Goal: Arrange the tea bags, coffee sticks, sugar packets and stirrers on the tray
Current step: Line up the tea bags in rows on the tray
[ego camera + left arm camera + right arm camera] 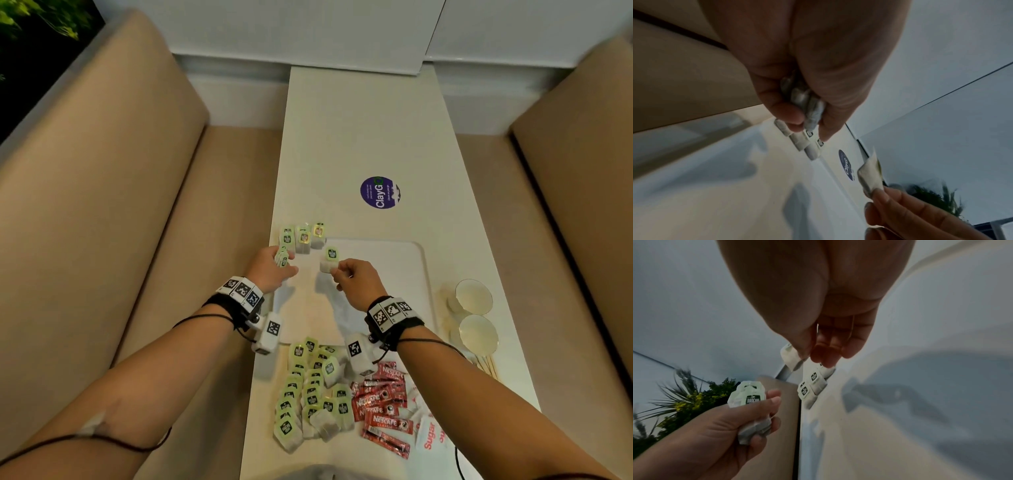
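A white tray [387,270] lies on the table. At its far left corner three green-tagged tea bags [303,235] stand in a row. My left hand [274,270] grips a bundle of tea bags [282,257] over the tray's left edge; the left wrist view shows the bundle of tea bags [807,104] between my fingers. My right hand [356,277] pinches a single tea bag [329,260] above the tray, a little to the right of the row. A heap of tea bags [313,390], red coffee sticks [383,407] and white sugar packets [430,435] lies near me.
Two small white cups [474,313] stand right of the tray, with wooden stirrers [486,365] beside them. A purple round sticker [380,192] sits on the table beyond the tray. Beige bench seats [120,205] flank the narrow table.
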`<control>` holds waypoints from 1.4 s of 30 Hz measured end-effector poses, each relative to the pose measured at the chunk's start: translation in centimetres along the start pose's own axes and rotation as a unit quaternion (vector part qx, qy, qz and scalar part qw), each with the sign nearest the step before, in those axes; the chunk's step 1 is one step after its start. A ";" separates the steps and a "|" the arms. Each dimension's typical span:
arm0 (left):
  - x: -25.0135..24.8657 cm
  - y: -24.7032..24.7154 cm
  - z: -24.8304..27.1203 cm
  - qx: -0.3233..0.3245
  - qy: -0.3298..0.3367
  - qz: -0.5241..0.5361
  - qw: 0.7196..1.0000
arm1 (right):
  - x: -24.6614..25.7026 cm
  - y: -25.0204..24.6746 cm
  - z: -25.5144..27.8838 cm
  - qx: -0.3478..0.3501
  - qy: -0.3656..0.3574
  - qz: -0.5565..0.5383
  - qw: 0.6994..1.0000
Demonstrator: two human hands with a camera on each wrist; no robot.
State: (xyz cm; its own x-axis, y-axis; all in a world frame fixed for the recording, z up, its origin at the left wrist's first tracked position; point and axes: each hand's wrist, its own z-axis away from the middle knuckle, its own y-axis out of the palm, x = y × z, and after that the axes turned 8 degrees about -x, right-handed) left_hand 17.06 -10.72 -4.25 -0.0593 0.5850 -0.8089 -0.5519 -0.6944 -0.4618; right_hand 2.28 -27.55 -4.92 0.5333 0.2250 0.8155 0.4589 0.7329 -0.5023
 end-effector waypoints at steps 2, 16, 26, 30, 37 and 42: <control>0.0 -0.2 -1.6 -0.024 0.011 -0.045 0.999 | 0.0 0.1 -1.5 -0.015 0.007 0.001 1.000; 2.3 0.2 -8.2 -0.005 0.074 -0.214 0.974 | -1.0 3.2 -9.0 -0.023 0.046 0.055 0.997; 2.6 0.2 -9.4 -0.015 0.098 -0.209 0.973 | -1.0 5.1 -10.2 -0.017 0.081 0.084 0.993; 2.9 0.2 -9.3 -0.025 0.094 -0.181 0.979 | -0.7 5.0 -10.3 -0.026 0.082 0.102 0.991; 3.1 -0.6 -8.4 -0.015 0.075 -0.102 0.992 | -0.6 5.2 -9.0 -0.053 0.094 0.070 0.992; 3.0 -1.8 -6.9 0.051 0.013 0.001 0.999 | -0.9 5.6 -6.8 -0.027 0.037 0.032 0.998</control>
State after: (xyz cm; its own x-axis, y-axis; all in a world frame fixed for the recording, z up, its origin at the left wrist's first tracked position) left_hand 23.61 -10.56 -8.32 -0.0396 0.5715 -0.8197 -0.6344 -0.6481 -0.4212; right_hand 9.22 -28.08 -10.43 0.6120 0.2210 0.7594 0.4595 0.6821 -0.5688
